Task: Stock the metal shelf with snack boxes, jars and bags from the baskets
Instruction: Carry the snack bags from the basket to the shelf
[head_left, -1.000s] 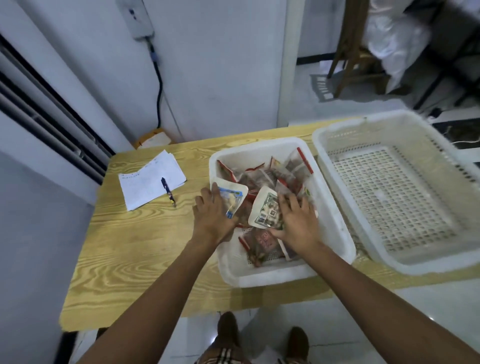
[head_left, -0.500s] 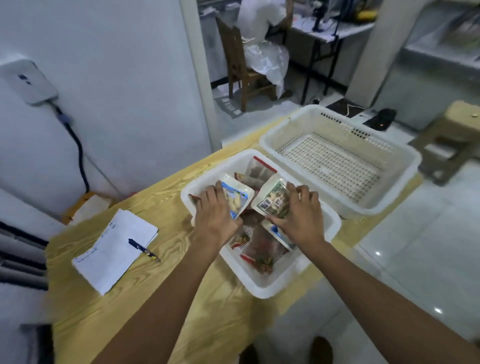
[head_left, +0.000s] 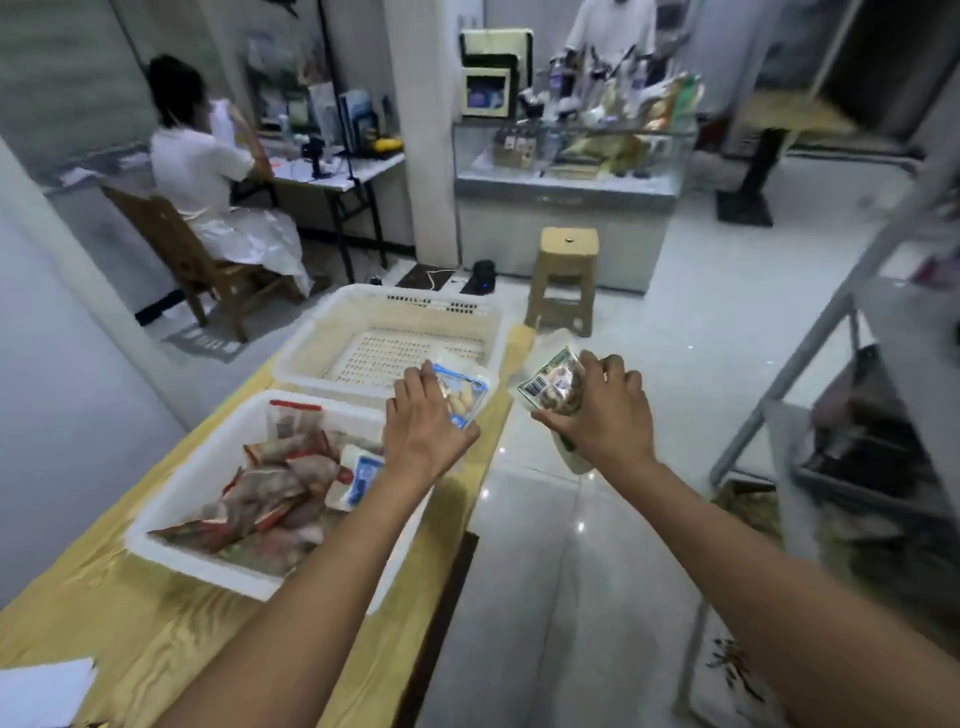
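Both hands now lifted out of near basket (head_left: 208, 483), turning right toward metal shelf (head_left: 852, 415); left hand (head_left: 423, 421) pinches blue-edged bag (head_left: 462, 395), right hand (head_left: 597, 415) pinches green bag (head_left: 553, 387); advice: keep pinch firm, place one bag first, label to front

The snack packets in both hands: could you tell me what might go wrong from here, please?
The right hand pinches its green-labelled packet over open floor, so a slip would probably drop it. The left hand holds the blue-edged packet past the table edge. The metal shelf frame stands close; a swing could clip it.
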